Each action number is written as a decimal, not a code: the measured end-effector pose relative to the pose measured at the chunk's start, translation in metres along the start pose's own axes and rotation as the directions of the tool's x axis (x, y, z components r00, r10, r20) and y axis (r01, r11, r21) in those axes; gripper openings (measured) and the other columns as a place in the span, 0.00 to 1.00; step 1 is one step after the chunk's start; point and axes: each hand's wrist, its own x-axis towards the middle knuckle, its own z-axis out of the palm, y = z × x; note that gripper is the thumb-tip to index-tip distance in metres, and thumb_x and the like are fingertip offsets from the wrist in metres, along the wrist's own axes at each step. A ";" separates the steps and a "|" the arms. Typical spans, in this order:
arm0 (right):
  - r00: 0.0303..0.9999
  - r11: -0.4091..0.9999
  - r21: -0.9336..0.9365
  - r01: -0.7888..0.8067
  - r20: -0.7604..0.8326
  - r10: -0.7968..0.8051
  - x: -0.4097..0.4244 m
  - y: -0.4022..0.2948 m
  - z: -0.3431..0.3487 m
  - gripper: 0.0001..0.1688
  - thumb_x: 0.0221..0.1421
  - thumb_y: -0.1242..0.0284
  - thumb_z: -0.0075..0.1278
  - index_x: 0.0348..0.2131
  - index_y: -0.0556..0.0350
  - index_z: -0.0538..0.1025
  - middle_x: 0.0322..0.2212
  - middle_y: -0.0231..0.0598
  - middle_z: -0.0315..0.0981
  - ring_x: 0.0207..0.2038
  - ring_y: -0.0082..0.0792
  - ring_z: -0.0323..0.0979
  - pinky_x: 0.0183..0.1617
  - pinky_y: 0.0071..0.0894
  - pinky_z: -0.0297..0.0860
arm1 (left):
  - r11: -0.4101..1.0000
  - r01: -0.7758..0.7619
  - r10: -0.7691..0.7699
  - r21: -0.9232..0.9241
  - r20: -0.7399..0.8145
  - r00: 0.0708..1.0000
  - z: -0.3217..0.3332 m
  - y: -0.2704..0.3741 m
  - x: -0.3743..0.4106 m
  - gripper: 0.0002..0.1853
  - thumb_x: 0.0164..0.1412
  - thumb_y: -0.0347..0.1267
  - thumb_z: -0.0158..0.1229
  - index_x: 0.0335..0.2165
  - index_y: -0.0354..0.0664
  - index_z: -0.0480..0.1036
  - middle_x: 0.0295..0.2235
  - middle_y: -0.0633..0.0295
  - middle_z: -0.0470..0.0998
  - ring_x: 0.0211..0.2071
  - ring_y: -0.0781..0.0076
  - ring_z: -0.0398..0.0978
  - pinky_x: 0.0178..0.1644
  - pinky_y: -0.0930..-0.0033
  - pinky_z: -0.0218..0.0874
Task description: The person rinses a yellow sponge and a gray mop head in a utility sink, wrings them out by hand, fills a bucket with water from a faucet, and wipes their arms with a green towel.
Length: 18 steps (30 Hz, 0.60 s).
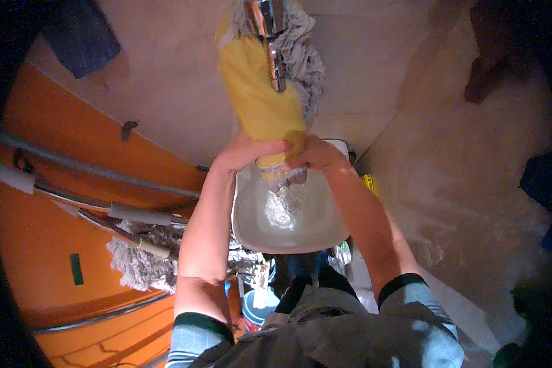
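Observation:
A wet yellow cloth point(262, 96) hangs from the chrome faucet point(267, 18) down over a white sink point(257, 230). Grey mop-like strands point(303, 60) bunch along its right side and behind the faucet. My left hand point(253, 149) grips the cloth's lower part, thumb across the front. From the other side my right hand point(317, 154) clasps the same part, its fingers partly hidden. Below both hands, the cloth's yellow-and-grey end dangles above the basin, where light glints on wet surface near the drain.
On the left, several poles with pale sleeves point(138, 214) lean along an orange wall point(41, 230), beside a grey string mop head point(140, 257). A light-blue bucket point(260, 306) stands low by my legs. A small yellow object point(368, 183) is right of the sink.

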 end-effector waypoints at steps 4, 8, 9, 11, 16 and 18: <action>0.981 0.980 -0.189 0.062 -0.167 -0.094 -0.016 -0.018 0.016 0.45 0.33 0.80 0.65 0.54 0.56 0.64 0.44 0.35 0.71 0.47 0.31 0.68 0.53 0.34 0.64 | 0.979 -0.154 0.166 0.136 -0.081 0.983 0.003 -0.003 -0.002 0.35 0.45 0.37 0.68 0.51 0.37 0.65 0.47 0.60 0.72 0.48 0.68 0.70 0.52 0.66 0.61; 0.834 0.880 -0.363 0.307 -0.343 -0.432 -0.042 0.009 0.047 0.63 0.36 0.77 0.65 0.63 0.52 0.42 0.56 0.41 0.56 0.56 0.36 0.61 0.59 0.37 0.60 | 0.957 -0.211 0.250 0.198 -0.198 0.948 0.015 -0.011 0.004 0.29 0.47 0.37 0.66 0.47 0.36 0.68 0.43 0.59 0.75 0.44 0.69 0.73 0.48 0.68 0.64; 0.779 0.814 -0.447 0.370 -0.328 -0.534 -0.045 0.009 0.053 0.67 0.37 0.76 0.65 0.64 0.51 0.37 0.59 0.42 0.51 0.57 0.37 0.59 0.60 0.37 0.59 | 0.953 -0.235 0.279 0.191 -0.247 0.928 0.023 -0.012 0.005 0.27 0.48 0.37 0.65 0.45 0.36 0.70 0.41 0.59 0.76 0.43 0.70 0.74 0.47 0.68 0.64; 0.787 0.789 -0.540 0.293 -0.332 -0.520 -0.036 0.022 0.060 0.75 0.34 0.71 0.69 0.62 0.57 0.28 0.60 0.54 0.45 0.60 0.45 0.54 0.63 0.41 0.54 | 0.942 -0.282 0.331 0.184 -0.351 0.876 0.039 -0.016 0.006 0.22 0.49 0.35 0.63 0.41 0.34 0.72 0.38 0.59 0.78 0.40 0.70 0.75 0.44 0.68 0.66; 0.744 0.897 -0.266 0.353 -0.501 -0.441 0.013 0.040 0.058 0.66 0.34 0.68 0.69 0.60 0.56 0.40 0.54 0.47 0.56 0.56 0.42 0.60 0.60 0.39 0.58 | 0.921 -0.354 0.380 0.161 -0.567 0.731 0.073 -0.010 0.009 0.17 0.48 0.34 0.61 0.36 0.34 0.74 0.32 0.59 0.79 0.35 0.72 0.76 0.39 0.69 0.66; 0.757 0.902 -0.067 0.427 -0.519 -0.397 0.022 0.034 0.057 0.60 0.34 0.67 0.69 0.58 0.55 0.47 0.52 0.44 0.60 0.54 0.39 0.62 0.59 0.38 0.61 | 0.924 -0.337 0.375 0.179 -0.588 0.717 0.073 -0.008 0.007 0.17 0.48 0.34 0.61 0.35 0.33 0.74 0.31 0.59 0.79 0.34 0.73 0.76 0.37 0.69 0.66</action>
